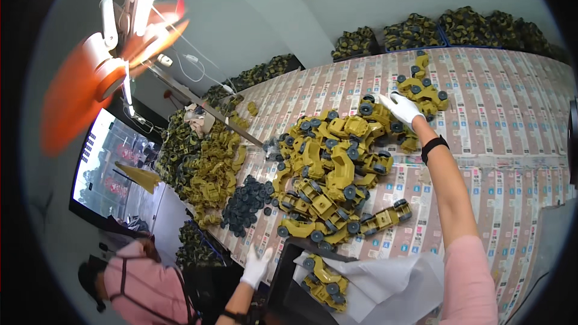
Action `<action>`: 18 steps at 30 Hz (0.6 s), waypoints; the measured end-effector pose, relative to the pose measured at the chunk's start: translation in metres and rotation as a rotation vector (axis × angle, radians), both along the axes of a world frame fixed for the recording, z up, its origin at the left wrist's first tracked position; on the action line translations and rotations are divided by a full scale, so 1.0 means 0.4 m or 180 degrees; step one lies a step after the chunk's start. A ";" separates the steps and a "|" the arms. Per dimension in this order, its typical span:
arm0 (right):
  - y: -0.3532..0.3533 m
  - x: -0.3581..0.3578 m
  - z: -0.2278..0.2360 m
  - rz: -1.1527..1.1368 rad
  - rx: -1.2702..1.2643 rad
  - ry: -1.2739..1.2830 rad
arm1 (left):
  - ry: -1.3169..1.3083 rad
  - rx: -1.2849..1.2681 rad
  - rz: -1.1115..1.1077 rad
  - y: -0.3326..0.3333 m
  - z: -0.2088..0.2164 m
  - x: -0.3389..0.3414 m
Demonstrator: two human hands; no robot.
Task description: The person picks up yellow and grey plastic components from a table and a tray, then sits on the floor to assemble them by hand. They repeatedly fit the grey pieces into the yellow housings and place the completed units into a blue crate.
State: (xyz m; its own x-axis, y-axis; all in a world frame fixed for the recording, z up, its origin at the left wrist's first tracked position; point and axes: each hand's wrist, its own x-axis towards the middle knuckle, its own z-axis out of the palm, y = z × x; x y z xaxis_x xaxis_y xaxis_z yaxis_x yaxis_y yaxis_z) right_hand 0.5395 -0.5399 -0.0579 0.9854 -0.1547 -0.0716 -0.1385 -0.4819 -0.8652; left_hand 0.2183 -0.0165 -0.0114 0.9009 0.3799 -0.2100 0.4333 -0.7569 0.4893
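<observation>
Across the far side of the bench, which is covered in a sheet of small printed labels, I see my right hand in a white glove stretched out over a heap of yellow toy vehicles with dark wheels. Its fingers are spread and lie on the far right edge of the heap, touching a toy truck that sits a little apart from the main pile; I cannot tell whether they close on anything. A black band circles that wrist, and a pink sleeve covers the upper arm. My left hand, also gloved in white, rests at the near edge of the bench with the fingers open and flat, holding nothing, just near a pile of loose black wheels. Between my arms, at the near edge, a dark box lined with a white bag holds a few finished yellow vehicles. To the left lies a second heap of olive and camouflage plastic parts. Along the far wall stand bins of camouflage pieces. At the left an orange fan blurs, and another person in a pink top sits near the lower left.
</observation>
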 end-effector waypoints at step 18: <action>0.137 -0.066 -0.106 0.1717 0.2488 0.1505 | 0.0830 -0.3496 0.0663 -0.178 -0.242 0.383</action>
